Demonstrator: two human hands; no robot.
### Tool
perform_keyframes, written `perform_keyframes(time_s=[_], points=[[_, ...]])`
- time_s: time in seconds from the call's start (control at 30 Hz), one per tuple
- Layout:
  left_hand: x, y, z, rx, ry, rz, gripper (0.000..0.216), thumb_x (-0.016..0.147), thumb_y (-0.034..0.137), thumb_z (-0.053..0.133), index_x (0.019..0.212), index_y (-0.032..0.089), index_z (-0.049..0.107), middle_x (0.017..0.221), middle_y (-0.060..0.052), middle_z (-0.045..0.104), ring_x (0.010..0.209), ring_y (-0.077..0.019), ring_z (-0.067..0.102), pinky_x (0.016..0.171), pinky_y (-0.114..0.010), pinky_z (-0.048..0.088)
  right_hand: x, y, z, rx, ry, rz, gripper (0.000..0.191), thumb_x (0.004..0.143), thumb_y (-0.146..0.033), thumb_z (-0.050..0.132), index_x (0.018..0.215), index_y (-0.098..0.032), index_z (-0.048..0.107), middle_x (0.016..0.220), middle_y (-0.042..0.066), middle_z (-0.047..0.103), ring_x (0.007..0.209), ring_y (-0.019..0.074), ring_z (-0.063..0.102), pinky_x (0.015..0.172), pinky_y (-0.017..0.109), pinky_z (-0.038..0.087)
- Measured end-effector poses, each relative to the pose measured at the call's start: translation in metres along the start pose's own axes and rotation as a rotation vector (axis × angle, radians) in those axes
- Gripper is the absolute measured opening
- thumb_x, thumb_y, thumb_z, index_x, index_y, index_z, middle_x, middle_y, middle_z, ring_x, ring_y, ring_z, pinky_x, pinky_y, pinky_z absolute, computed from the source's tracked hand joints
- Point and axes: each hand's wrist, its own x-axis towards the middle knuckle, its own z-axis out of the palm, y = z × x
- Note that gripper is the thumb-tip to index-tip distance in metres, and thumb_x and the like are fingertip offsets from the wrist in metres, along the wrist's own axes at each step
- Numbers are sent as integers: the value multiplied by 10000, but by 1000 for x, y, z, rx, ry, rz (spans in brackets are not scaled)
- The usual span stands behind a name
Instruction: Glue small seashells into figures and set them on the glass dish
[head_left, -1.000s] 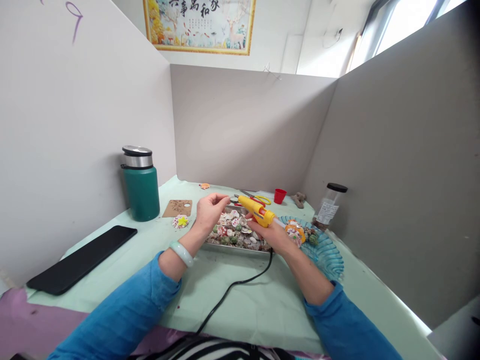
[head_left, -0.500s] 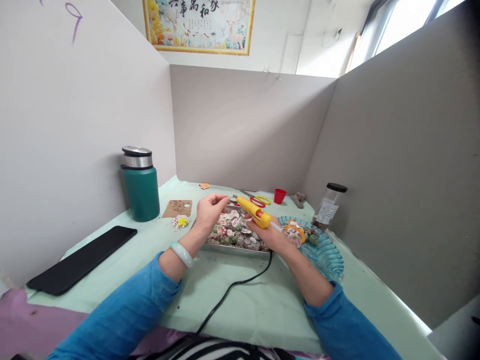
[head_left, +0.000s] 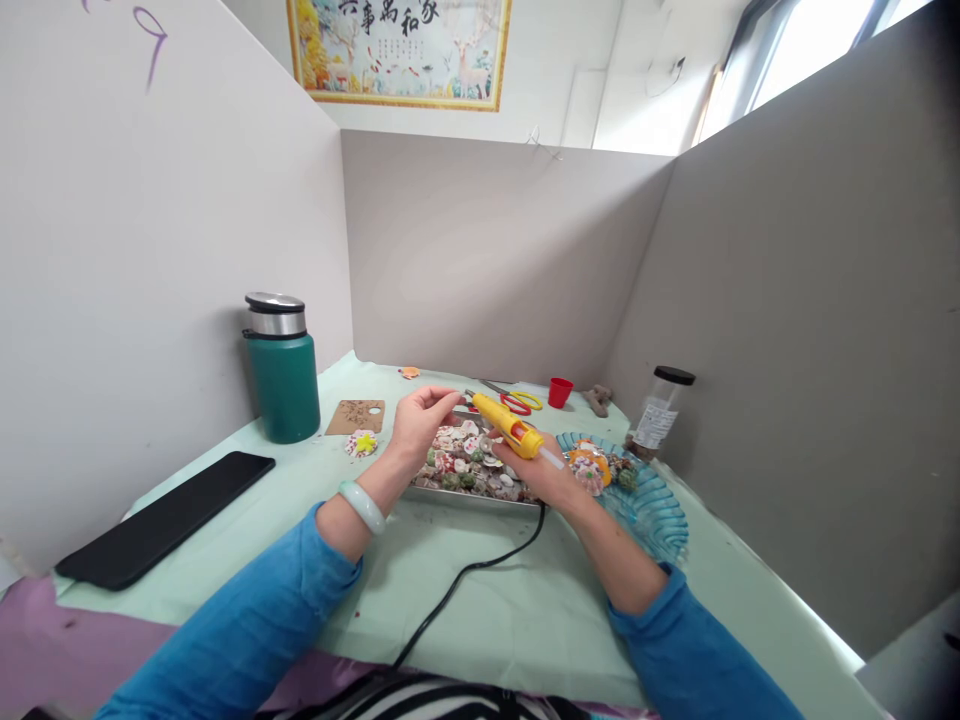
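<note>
My right hand (head_left: 546, 474) is wrapped round a yellow hot glue gun (head_left: 504, 419), its nozzle aimed up and left. A clear glue stick (head_left: 552, 457) pokes from the gun's rear. Close to the nozzle, my left hand (head_left: 420, 420) is closed in a pinch; what lies between the fingertips is too small to name. Below both hands sits a shallow metal tray (head_left: 480, 497) filled with shells and small coloured pieces. From the glue gun a black cord (head_left: 469, 568) trails over the cloth toward me.
A green flask (head_left: 283, 385), a brown card (head_left: 355, 416), a shell flower (head_left: 361, 443) and a black pad (head_left: 169, 518) are at left. Behind are scissors (head_left: 517, 402) and a red cup (head_left: 560, 392). At right stand a blue plate (head_left: 667, 515) with decorations and a jar (head_left: 657, 412). Partitions enclose the table.
</note>
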Motion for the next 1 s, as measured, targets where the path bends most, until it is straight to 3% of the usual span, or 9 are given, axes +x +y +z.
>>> perform_keyframes(time_s=[0.5, 0.83, 1.0], points=[[-1, 4, 1, -100, -30, -36, 322, 612, 337, 774, 801, 119, 630, 808, -63, 698, 530, -77, 569, 573, -240, 469, -2, -4, -2, -12, 32, 6, 276, 758, -370, 554, 939, -200, 674, 770, 14, 650, 684, 166, 561, 637, 272, 428], [1, 2, 0, -156, -61, -51, 298, 603, 312, 773, 778, 116, 632, 710, -24, 669, 521, -81, 562, 579, -251, 468, -4, -5, 0, -44, 5, -101, 237, 781, -357, 533, 928, -218, 656, 784, 7, 648, 676, 165, 561, 659, 284, 440], [1, 3, 0, -123, -53, -37, 306, 614, 322, 772, 800, 116, 642, 792, -52, 686, 551, -82, 574, 577, -240, 460, -4, -3, -1, -41, 62, -41, 266, 784, -369, 537, 952, -206, 663, 786, 19, 655, 685, 175, 572, 674, 293, 444]])
